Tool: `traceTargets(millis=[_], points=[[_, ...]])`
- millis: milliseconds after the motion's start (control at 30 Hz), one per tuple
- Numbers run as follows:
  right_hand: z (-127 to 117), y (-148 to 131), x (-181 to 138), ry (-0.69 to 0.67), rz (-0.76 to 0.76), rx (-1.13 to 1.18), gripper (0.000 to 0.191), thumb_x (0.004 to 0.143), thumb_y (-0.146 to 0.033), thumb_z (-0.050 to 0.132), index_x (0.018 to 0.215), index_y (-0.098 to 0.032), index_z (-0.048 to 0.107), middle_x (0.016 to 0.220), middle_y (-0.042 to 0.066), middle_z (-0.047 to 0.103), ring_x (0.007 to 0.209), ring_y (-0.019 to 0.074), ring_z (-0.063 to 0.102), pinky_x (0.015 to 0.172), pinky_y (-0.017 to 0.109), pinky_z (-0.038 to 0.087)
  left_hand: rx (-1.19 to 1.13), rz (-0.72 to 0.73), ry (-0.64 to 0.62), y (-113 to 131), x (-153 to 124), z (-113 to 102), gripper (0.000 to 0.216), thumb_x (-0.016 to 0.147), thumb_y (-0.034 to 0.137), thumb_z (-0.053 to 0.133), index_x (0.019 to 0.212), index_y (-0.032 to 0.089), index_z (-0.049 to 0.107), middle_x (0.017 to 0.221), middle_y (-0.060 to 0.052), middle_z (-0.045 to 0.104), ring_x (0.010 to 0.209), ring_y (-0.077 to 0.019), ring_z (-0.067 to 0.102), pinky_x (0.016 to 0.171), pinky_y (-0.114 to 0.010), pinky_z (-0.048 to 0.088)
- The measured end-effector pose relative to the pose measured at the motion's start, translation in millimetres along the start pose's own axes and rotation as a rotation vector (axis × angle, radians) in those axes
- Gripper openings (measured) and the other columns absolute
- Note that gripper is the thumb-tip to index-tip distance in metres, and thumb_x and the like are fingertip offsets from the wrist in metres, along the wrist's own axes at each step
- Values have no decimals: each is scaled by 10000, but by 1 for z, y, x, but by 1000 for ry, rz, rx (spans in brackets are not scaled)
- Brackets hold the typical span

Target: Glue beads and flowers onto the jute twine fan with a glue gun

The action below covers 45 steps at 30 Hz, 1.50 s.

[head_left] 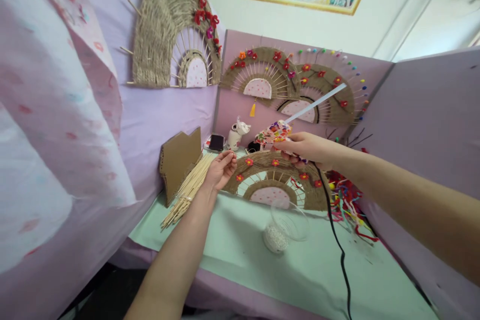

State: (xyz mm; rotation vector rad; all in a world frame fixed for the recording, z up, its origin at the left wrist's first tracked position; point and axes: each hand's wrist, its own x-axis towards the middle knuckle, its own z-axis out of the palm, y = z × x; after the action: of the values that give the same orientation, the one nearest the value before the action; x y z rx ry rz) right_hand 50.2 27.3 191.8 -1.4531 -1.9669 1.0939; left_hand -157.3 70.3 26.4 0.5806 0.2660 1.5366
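Observation:
In my right hand [309, 147] is a flower-patterned glue gun [275, 132], held above the table with its nozzle toward the left. A long whitish glue stick [318, 103] slants up out of its back, and a black cord [339, 245] hangs from its handle. My left hand [221, 169] is raised near the nozzle, thumb and fingertips pinched together; whatever tiny thing they hold is too small to name. Just behind both hands a woven twine fan [315, 195] with red flowers leans upright. A clear round tub of small whitish beads [275, 239] stands in front of it.
Bundled thin sticks [187, 192] and cardboard [180, 160] lie at the left. A white flask [234, 137] and a phone [216, 142] sit at the back. Colourful fuzzy strands [350, 205] are heaped at the right. More woven fans [155, 45] hang on the walls.

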Motion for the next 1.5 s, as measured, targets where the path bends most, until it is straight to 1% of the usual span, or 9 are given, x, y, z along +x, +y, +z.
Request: traceTargets(millis=[100, 200, 400, 500, 667, 967, 1133, 1267, 1500], points=[[3, 2, 15, -30, 17, -81, 375, 717, -526, 681, 630, -192, 533, 577, -24, 512, 422, 63, 388, 380, 200, 269, 31, 3, 35, 1, 1, -1, 124, 702, 34, 690, 779, 118, 643, 696, -13, 654, 603, -58, 610, 572, -138, 501], [4, 3, 25, -58, 12, -95, 367, 717, -516, 680, 631, -192, 532, 565, -27, 507, 419, 63, 389, 377, 199, 261, 45, 8, 48, 1, 2, -2, 134, 696, 22, 681, 787, 116, 656, 697, -24, 668, 603, -63, 619, 573, -140, 506], [5, 6, 34, -73, 4, -120, 368, 692, -518, 701, 640, -191, 541, 544, -31, 500, 416, 63, 390, 359, 193, 227, 19, 19, 10, 1, 3, -6, 140, 712, 28, 670, 827, 106, 673, 721, -34, 672, 608, -57, 617, 578, -135, 514], [5, 9, 34, -87, -23, -125, 350, 703, -508, 695, 662, -195, 542, 572, -27, 515, 429, 66, 397, 359, 192, 242, 10, 16, -8, 1, 3, -7, 134, 723, 30, 666, 835, 103, 673, 726, -36, 668, 615, -56, 615, 582, -132, 515], [5, 12, 32, -71, -34, -157, 345, 728, -493, 672, 636, -196, 521, 576, -19, 514, 433, 72, 401, 365, 202, 258, 22, 5, -37, 0, 3, -7, 88, 750, 41, 647, 808, 105, 667, 718, -33, 661, 614, -53, 610, 587, -130, 512], [4, 13, 31, -84, -19, -191, 356, 727, -509, 683, 629, -209, 520, 595, -8, 525, 460, 91, 430, 379, 215, 324, 60, 7, -19, 1, 1, -5, 119, 709, 22, 672, 796, 103, 679, 724, -46, 683, 644, -70, 635, 629, -140, 525], [4, 9, 24, -82, -10, -175, 357, 756, -499, 663, 626, -212, 495, 596, -12, 503, 462, 86, 413, 384, 211, 318, 48, 12, -36, 2, 0, -5, 135, 704, 22, 677, 816, 97, 690, 731, -50, 681, 651, -69, 631, 641, -143, 523], [3, 10, 22, -85, -12, -183, 345, 773, -505, 640, 651, -211, 507, 607, -10, 509, 466, 86, 417, 399, 213, 330, 56, 7, -46, 1, 0, -6, 145, 697, 33, 692, 825, 101, 695, 734, -45, 681, 647, -71, 630, 630, -145, 524], [2, 9, 16, -99, -46, -234, 342, 810, -488, 594, 644, -208, 488, 589, -18, 502, 450, 81, 412, 404, 219, 316, 77, 8, -92, -1, 0, -7, 135, 673, 57, 730, 785, 119, 687, 715, -29, 674, 634, -71, 627, 617, -151, 525]])
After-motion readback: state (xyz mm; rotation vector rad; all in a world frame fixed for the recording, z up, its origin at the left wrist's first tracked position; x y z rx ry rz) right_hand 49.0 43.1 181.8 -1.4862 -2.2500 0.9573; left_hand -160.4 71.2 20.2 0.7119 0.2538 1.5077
